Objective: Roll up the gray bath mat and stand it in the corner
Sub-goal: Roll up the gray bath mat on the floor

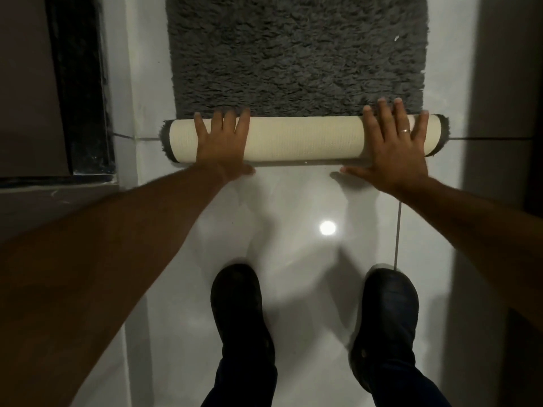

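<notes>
The gray shaggy bath mat lies on the white tiled floor ahead of me. Its near end is wound into a roll that shows the cream backing, with gray pile poking out at both ends. My left hand rests flat on the left part of the roll, fingers spread. My right hand, with a ring on one finger, lies flat on the right part, fingers spread as well. Both palms press on top of the roll; neither hand closes around it.
My two black shoes stand on the glossy white tiles just behind the roll. A dark door frame runs along the left, and a wall rises on the right. A lamp reflection shines on the floor.
</notes>
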{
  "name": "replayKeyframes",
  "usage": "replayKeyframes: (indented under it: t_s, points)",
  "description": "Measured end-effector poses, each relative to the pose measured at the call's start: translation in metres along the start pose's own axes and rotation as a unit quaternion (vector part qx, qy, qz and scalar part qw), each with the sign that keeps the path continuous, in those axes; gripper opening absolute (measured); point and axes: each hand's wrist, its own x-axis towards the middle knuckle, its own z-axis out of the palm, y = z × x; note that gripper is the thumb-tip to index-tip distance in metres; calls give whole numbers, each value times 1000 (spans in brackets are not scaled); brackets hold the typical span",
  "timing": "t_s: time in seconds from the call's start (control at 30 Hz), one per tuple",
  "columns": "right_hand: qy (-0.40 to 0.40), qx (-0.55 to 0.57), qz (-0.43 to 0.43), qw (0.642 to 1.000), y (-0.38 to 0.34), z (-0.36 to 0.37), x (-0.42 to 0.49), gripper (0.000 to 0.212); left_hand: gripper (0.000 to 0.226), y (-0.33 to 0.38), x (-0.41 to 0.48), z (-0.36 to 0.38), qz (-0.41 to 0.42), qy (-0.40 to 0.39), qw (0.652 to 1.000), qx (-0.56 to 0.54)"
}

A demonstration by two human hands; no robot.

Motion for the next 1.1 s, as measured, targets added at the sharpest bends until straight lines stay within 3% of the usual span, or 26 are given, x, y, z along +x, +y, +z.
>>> replayKeyframes:
  t_s: [0.1,0.2,0.37,0.5,0.6,0.67,0.73,0.8,0.83,0.9,1.0,1.1]
  points:
    - [-2,-12,12,1000,-2,-9,13,89,86,-3,0,-1,18,50,998,-15]
    - [-21,-14,-6,1000,0,-8,-6,73,65,3,-24,9,23,77,997,-14]
    - [-111,8,-35,993,-3,17,-81,81,79,26,-98,41,35,-84,996,-22]
    - [-103,2,-42,994,-12,36,-132,107,76,31,-115,49,44,-193,978,-60]
    - [-83,-9,-35,996,-22,42,-135,123,90,24,-93,36,38,-274,956,-94]
    - [-76,-12,-23,997,-24,40,-109,122,104,18,-82,28,23,-244,965,-94]
    - [-71,-11,-17,997,-21,32,-75,116,108,13,-86,24,5,-109,982,-153]
    - [-52,-13,-22,998,-13,20,-42,110,100,10,-102,28,39,41,981,-184]
    - [-43,-17,-30,998,-11,12,-28,108,101,11,-110,30,63,52,983,-163]
    - [-23,-25,-49,998,-12,-3,-11,104,118,17,-117,35,78,-19,994,-71]
    - [11,-1,-54,998,-13,-14,-12,104,137,20,-91,34,29,-48,998,-15]
    - [-17,-12,-76,997,-8,-15,-21,114,135,14,-53,17,-14,-48,999,-16]
